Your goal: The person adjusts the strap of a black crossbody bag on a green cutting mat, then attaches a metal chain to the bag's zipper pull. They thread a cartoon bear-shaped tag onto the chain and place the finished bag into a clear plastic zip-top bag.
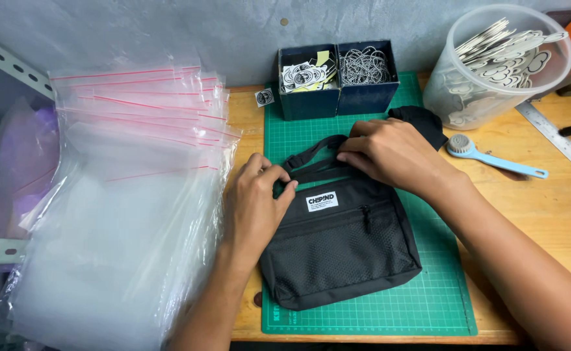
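1. Fingers of the left hand [254,207] are curled shut on the strap [311,155] where it meets the top left corner of the black bag [344,247]; thumb and forefinger pinch the webbing there.
2. The right hand [392,155] lies palm down along the bag's top edge, at about 1 o'clock from the left hand. Its fingertips close on the strap and press it flat against the bag.
3. The bag lies flat, front up, on the green cutting mat [428,299], its mesh pocket toward 6 o'clock and its white label just right of the left thumb. A loop of strap arches clear of the bag toward 12 o'clock.
4. To handle the strap well, I judge that both pinches should stay close to the bag's top edge, so the webbing lies flat and untwisted. The loop wants gathering evenly, not bunched at one corner.
5. The zipper pull sits near the middle of the bag, below the right hand; keeping the fingers above it should stop them snagging.
6. A stack of clear zip bags [129,195] lies at 9 o'clock, just beside the left wrist.
7. Two dark blue boxes [337,94] stand at 12 o'clock, holding stickers and ball chains. A clear tub [454,91] of cut-out tags stands at 2 o'clock, and a light blue brush [493,159] lies at 3 o'clock.
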